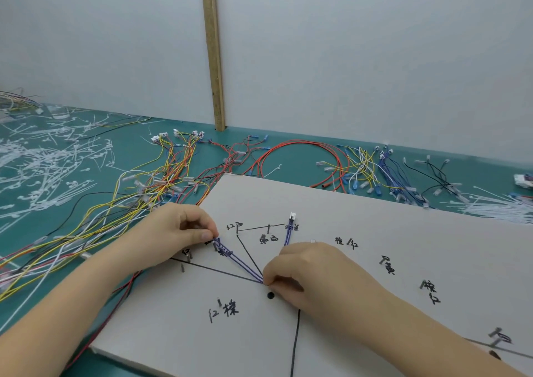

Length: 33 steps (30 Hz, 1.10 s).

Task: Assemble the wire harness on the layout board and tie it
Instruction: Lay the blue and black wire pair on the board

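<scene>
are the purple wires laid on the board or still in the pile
On the board: the purple wires run across the layout board between left hand and right hand.

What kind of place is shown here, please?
Probably a wire-harness assembly workbench. A grey layout board with pins and handwritten marks lies on a green mat, with loose coloured wires and white cable ties around it.

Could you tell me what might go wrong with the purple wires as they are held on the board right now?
1. The left hand pinches the purple wires at a pin; too hard a pull could slip them off.
2. The right hand pins them at the junction; if it lifts, they may spring away.
3. The white connector on the layout board could be dragged out of place.
</scene>
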Available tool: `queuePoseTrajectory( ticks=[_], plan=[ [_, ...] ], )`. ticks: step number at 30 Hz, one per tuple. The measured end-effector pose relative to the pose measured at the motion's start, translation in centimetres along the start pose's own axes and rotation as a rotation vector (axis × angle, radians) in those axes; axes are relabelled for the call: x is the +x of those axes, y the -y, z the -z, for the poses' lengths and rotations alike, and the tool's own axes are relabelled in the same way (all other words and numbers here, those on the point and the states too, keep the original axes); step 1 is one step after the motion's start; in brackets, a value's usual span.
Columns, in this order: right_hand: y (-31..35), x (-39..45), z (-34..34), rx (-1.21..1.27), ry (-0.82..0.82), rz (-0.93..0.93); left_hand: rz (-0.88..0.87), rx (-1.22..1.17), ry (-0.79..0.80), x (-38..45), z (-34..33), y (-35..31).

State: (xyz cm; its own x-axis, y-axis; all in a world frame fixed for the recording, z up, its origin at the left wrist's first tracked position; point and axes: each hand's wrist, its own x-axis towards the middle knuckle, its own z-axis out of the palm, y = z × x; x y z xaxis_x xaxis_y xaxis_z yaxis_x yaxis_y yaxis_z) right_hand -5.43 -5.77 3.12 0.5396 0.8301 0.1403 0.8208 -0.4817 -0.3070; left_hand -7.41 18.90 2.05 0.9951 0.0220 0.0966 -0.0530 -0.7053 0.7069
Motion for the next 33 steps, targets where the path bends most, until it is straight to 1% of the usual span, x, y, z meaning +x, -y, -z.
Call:
queuePoseTrajectory(
  ticks=[3,6,11,16,21,23,26,28,31,33],
  plan=[
    [0.2,0.0,0.1,-0.015,0.024,-0.001,-0.018,0.104,0.001,0.1,-0.2,-0.2],
    [0.5,0.1,0.2,-0.053,0.065,0.007,-0.046,0.197,0.035,0.3,-0.3,-0.6],
    [0.7,0.4,0.2,-0.149,0.102,0.005,-0.012,0.271,0.010,0.8,0.0,-1.3],
    [1.2,0.3,-0.3,-0.251,0.101,0.036,-0.030,0.321,-0.006,1.0,0.2,-1.8],
    [1.1,0.0,0.0,-0.235,0.081,0.059,0.013,0.439,0.062,1.6,-0.2,-2.4],
    [1.3,-0.5,-0.1,-0.225,0.068,0.065,0.014,0.464,0.052,1.6,-0.1,-2.5],
    [1.5,-1.1,-0.1,-0.218,0.057,0.058,-0.006,0.459,-0.007,1.2,-0.5,-2.5],
    [1.4,-1.0,-0.2,-0.217,0.045,0.053,0.022,0.457,0.017,1.0,-0.7,-2.7],
    [1.2,-0.6,-0.4,-0.225,0.047,0.058,0.076,0.461,0.105,1.1,-0.4,-3.1],
    [0.9,-0.6,-0.6,-0.233,0.063,0.066,0.068,0.478,0.088,1.3,-0.4,-3.8]
  ],
)
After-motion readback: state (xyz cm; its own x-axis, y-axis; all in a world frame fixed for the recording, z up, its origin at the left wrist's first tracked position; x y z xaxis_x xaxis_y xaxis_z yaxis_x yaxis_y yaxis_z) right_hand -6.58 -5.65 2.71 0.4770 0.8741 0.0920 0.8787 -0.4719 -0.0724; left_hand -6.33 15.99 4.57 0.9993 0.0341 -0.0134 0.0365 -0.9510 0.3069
